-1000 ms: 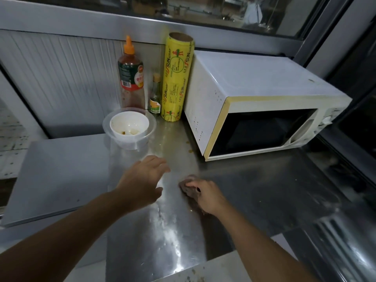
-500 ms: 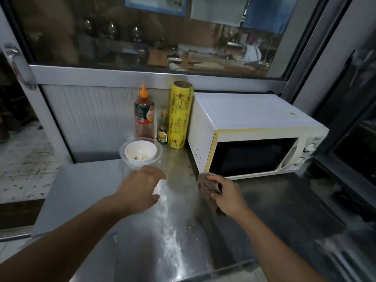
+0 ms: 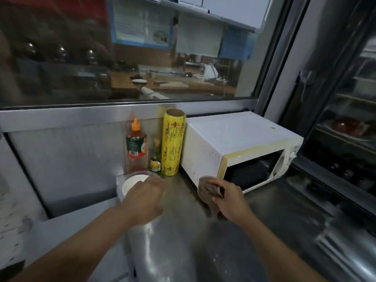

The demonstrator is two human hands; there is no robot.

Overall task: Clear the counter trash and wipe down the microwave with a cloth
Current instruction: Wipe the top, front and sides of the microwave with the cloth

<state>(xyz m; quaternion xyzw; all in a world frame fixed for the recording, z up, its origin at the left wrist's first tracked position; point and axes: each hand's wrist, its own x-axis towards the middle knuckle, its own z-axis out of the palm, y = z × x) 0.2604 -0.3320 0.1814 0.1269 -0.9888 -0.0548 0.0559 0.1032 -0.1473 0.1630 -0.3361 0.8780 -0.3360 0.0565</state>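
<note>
On steel counter (image 3: 183, 251), nearest lens: two bare forearms reaching fwd. Left hand (image 3: 142, 202) hovering palm-down just over white cup (image 3: 132, 185), fingers loosely spread, gripping nothing; blur too heavy to say whether touching the rim. Cup nested in clear tub (image 3: 140, 174), both standing near back wall, left of centre. Right hand (image 3: 230, 197) bunched round brown cloth (image 3: 207, 190), thumb on top, cloth raised to lower left front corner of microwave (image 3: 240, 147), at or just short of contact. Crumbs and brown smears visible on counter btwn cup and microwave.

Behind cup, against wall: sauce bottle (image 3: 136, 146), small bottle (image 3: 155, 159), yellow wrap roll (image 3: 173, 142), roll standing just beside microwave's left side. Beyond: window, kitchen past glass.

Judged stage: cup not yet cleared, wipe about to begin.

Risks, judged: left hand reaching while gaze tilts up, so possible knock to cup, spilling residue. Wiping microwave's left side with roll so close, likely to topple roll into bottles. Hard push on corner could slide microwave on slick steel. Dirty cloth could smear rather than clean.
</note>
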